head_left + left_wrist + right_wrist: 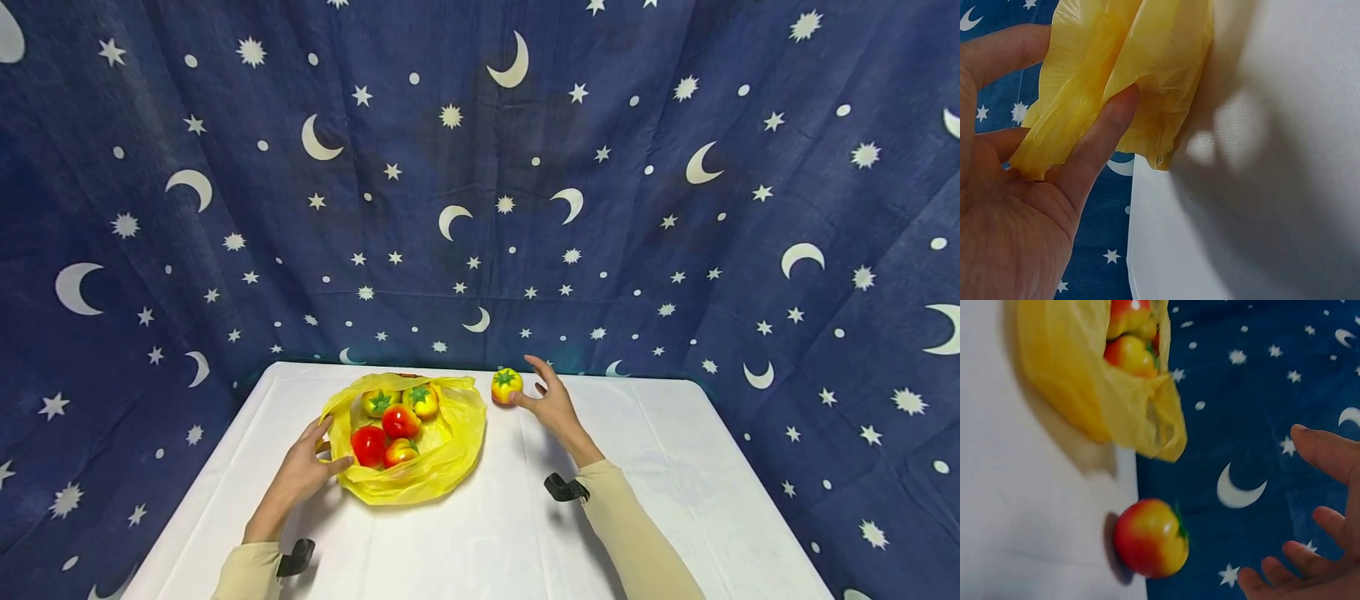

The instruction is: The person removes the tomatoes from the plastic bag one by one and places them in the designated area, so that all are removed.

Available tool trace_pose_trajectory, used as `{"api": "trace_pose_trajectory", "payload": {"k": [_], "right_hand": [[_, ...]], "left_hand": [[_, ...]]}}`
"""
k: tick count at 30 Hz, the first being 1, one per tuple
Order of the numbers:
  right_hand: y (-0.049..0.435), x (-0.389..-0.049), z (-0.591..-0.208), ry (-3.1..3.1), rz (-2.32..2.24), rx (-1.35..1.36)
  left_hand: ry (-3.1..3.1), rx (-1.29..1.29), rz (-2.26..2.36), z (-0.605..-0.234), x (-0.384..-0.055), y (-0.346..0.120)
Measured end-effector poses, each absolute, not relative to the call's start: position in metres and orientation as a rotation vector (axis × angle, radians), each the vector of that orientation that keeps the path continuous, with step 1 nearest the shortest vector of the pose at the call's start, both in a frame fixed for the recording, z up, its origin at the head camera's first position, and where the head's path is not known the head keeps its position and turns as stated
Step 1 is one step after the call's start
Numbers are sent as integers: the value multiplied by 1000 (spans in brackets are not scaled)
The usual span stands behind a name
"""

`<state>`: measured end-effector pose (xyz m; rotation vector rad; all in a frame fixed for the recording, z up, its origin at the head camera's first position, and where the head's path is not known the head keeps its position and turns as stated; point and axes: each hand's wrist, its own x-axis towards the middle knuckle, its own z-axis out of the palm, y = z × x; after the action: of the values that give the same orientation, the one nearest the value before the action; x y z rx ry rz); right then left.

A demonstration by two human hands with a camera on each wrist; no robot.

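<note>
A yellow plastic bag (pixel 457 442) stands on the table with its mouth spread upward. Inside lie several shiny red-and-yellow tomatoes (pixel 401 422), some with green leafy tops. My left hand (pixel 302 471) holds the bag's left side; in the left wrist view the thumb presses the plastic (pixel 1166 81) from outside, other fingers behind it. One more tomato (pixel 506 386) sits on the table to the right of the bag, green top showing. Just right of it, my right hand (pixel 553 407) has its fingers spread and holds nothing; the right wrist view shows a gap to that tomato (pixel 1151 539).
A white cloth (pixel 525 533) covers the table. Behind and at both sides hangs a dark blue curtain (pixel 480 167) with moons and stars, close to the table's far edge. Each wrist wears a black camera mount (pixel 564 487).
</note>
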<state>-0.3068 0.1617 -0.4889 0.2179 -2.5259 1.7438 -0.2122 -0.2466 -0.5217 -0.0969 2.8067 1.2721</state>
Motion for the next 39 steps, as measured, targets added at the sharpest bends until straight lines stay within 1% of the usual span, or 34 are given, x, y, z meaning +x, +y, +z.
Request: {"api": "trace_pose_trajectory", "payload": {"k": [10, 18, 24, 39], "right_hand": [[149, -290, -471, -2477, 1789, 361], [136, -269, -447, -2514, 1878, 364], [131, -272, -463, -2475, 1913, 415], [106, -250, -469, -2436, 1998, 578]], "left_hand": [[2814, -95, 1255, -521, -212, -246], [2798, -102, 1244, -521, -213, -247], [2805, -83, 1250, -521, -213, -247], [2829, -53, 1252, -521, -213, -248]]}}
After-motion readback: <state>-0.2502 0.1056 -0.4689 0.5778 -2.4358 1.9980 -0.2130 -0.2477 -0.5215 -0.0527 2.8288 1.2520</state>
